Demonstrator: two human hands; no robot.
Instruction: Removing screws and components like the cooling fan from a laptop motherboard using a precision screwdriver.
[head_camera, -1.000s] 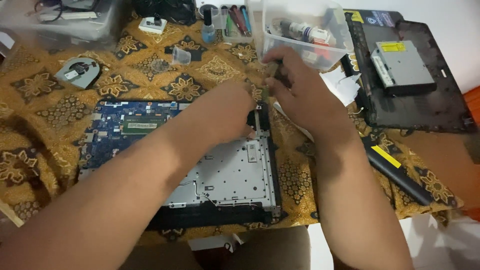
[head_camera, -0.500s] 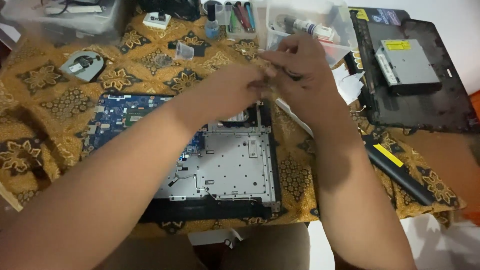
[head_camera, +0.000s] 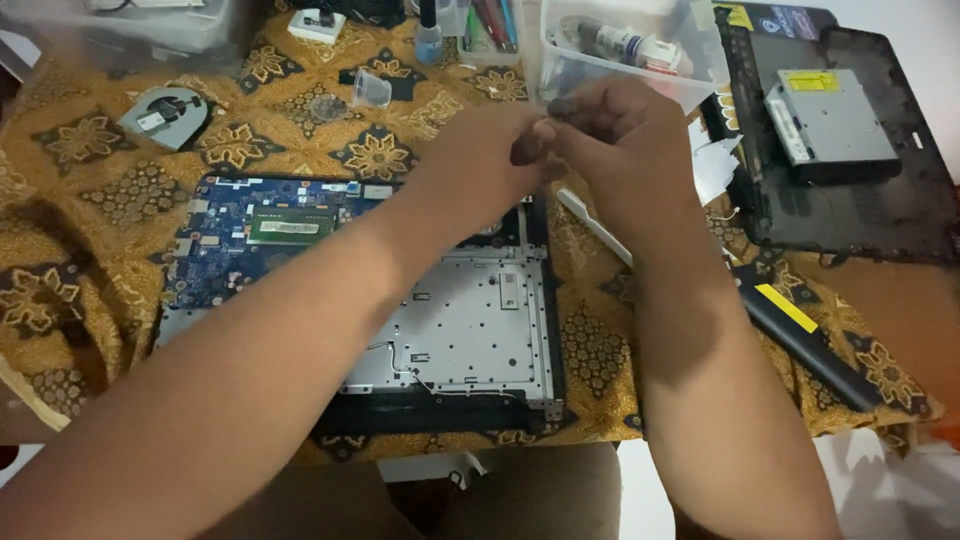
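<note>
The opened laptop (head_camera: 400, 310) lies on the patterned cloth (head_camera: 90, 290) that covers the surface, below and toward the body from both hands. Its cover is already off: the blue circuit board (head_camera: 250, 235) with its green memory stick (head_camera: 290, 226) is exposed under the left forearm, and the bare metal frame (head_camera: 470, 330) shows between the two forearms. A cooling fan (head_camera: 165, 115) lies loose on the cloth, well to the left of the left hand, and a small clear cup (head_camera: 372, 90) stands just beyond and left of it. A black cover panel (head_camera: 870, 215) carrying a flat grey drive (head_camera: 835, 125) lies to the right of the right hand, and a long black bar with a yellow label (head_camera: 800, 335) lies beside the right forearm. Judged from this layout, disassembly is well advanced, while the board remains seated in the shell. The left hand (head_camera: 480, 160) and the right hand (head_camera: 610, 140) meet in the air above the far edge of the laptop, fingertips touching. Both are pinched together on a small dark part (head_camera: 562, 105); motion blur hides what it is and which hand carries it. A clear plastic box (head_camera: 625, 45) of small items stands just beyond the right hand, and a pale strip (head_camera: 590, 222) lies on the cloth directly beneath the right wrist.
</note>
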